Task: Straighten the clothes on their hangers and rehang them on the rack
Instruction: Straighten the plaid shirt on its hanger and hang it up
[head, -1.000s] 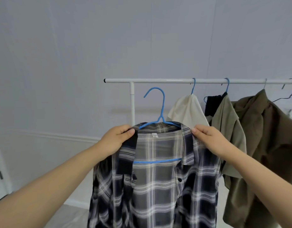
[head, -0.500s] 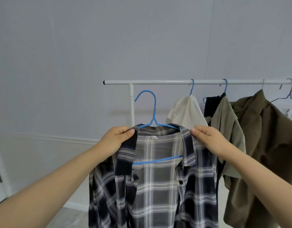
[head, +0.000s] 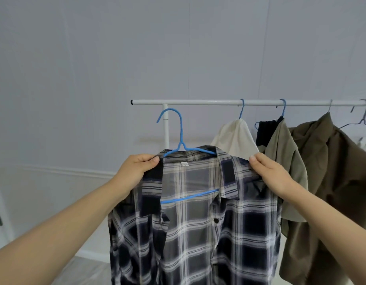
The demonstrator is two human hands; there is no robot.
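Pale wall behind, navy-white plaid shirt [head: 200,223] on blue hanger [head: 181,138], collar open.

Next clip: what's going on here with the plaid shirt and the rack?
A person holds a plaid shirt up on a blue hanger, left hand and right hand each pinching a shoulder. The hanger's hook sits just below the white rack rail, not yet on it. Further right on the rail hang a cream garment, a khaki shirt and an olive jacket.
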